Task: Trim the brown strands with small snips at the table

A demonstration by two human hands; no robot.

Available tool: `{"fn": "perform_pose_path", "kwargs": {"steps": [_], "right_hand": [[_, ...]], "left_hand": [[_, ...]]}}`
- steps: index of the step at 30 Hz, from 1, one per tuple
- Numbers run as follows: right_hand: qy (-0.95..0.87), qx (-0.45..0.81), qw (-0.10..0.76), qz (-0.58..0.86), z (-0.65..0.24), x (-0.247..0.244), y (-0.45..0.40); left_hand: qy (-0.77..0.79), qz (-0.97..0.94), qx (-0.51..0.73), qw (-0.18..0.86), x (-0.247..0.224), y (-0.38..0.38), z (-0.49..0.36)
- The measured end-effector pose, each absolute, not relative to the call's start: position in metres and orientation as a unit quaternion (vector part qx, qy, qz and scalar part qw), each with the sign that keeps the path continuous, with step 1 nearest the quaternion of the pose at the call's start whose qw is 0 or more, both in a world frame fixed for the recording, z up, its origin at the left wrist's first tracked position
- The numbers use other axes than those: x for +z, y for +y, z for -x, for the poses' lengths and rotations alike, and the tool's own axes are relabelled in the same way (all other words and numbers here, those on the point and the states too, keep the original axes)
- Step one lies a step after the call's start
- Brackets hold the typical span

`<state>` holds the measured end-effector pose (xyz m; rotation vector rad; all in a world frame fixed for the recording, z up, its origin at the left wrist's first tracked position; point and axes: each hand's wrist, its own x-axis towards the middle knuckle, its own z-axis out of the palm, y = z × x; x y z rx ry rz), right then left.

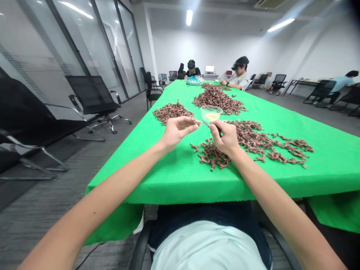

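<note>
My left hand (177,132) is closed in a pinch above the green table, with a small brown piece (197,122) mostly hidden at its fingertips. My right hand (225,138) grips a thin, dark, pen-like tool (206,123), its tip pointing left towards that piece. Just beyond the fingers stands a clear plastic bowl (211,111) with pale yellow contents. Below and right of my right hand lies a pile of small brown figures (215,155). A second pile of brown figures (173,112) lies behind my left hand.
Green cloth (168,180) covers the long table. A large heap of brown figures (218,98) and a blue bag (192,80) lie farther back. Co-workers, including a person (239,77) at the right edge, sit there. An office chair (91,95) stands on the left.
</note>
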<state>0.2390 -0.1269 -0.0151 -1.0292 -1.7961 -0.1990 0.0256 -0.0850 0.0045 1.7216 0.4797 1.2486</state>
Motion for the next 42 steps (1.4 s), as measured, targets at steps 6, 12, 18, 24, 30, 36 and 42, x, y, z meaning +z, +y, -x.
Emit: {"fn": "perform_pose_path", "kwargs": {"steps": [6, 12, 18, 24, 30, 36, 42], "right_hand": [[-0.76, -0.191, 0.469, 0.408, -0.2367, -0.0163, -0.1298], [-0.752, -0.246, 0.458, 0.405, -0.2372, -0.0174, -0.1259], [-0.748, -0.279, 0.462, 0.386, -0.2375, -0.0192, -0.1233], [-0.749, -0.284, 0.458, 0.386, -0.2379, -0.0195, -0.1226], [-0.752, -0.278, 0.454, 0.389, -0.2367, -0.0194, -0.124], [-0.752, -0.282, 0.459, 0.38, -0.2356, -0.02, -0.1249], [-0.752, -0.269, 0.455, 0.393, -0.2349, -0.0216, -0.1242]], "left_hand": [[0.206, -0.686, 0.484, 0.503, 0.0021, -0.0828, -0.0247], [0.207, -0.676, 0.487, 0.514, 0.0007, -0.0858, -0.0261], [0.2, -0.664, 0.499, 0.52, -0.0026, -0.0804, -0.026], [0.205, -0.661, 0.496, 0.524, -0.0047, -0.078, -0.0263], [0.195, -0.664, 0.478, 0.541, -0.003, -0.0815, -0.026], [0.192, -0.665, 0.459, 0.557, -0.0019, -0.0836, -0.0249], [0.192, -0.663, 0.448, 0.568, -0.0026, -0.084, -0.0243]]}}
